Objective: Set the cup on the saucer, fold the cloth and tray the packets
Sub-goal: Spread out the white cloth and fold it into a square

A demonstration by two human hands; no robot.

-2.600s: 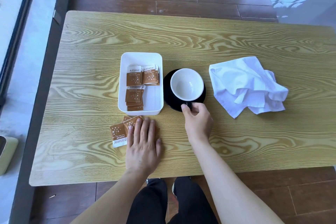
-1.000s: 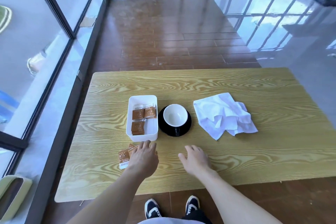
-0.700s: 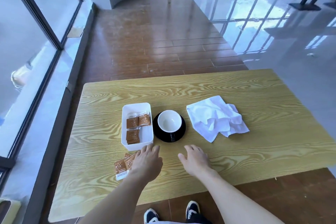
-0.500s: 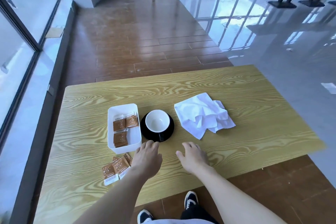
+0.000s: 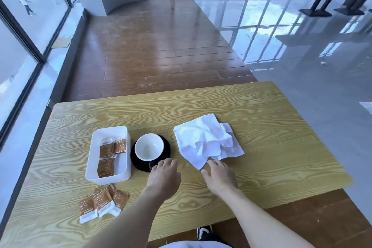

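The white cup [image 5: 149,147] sits upright on the black saucer [image 5: 167,147], so that part looks done; the white cloth [image 5: 207,139] lies crumpled on the bench [image 5: 261,147] just to the right of it, unfolded; the white tray [image 5: 122,175] on the left holds several brown packets [image 5: 109,151], while a small fan of loose packets [image 5: 102,204] waits on the bench in front of the tray.

The risk, as I read it: the left hand [image 5: 164,177] hovers right by the cup's handle and the saucer's near rim, so a careless sweep towards the cloth could knock the cup or skid the saucer; the cloth's bunched layers could also drag into the cup if pulled leftward, and the fold may come out lumpy unless it is flattened first.

Both hands are open, fingers spread, holding nothing; the right hand [image 5: 218,177] has its fingertips at the cloth's near corner, touching or nearly so.
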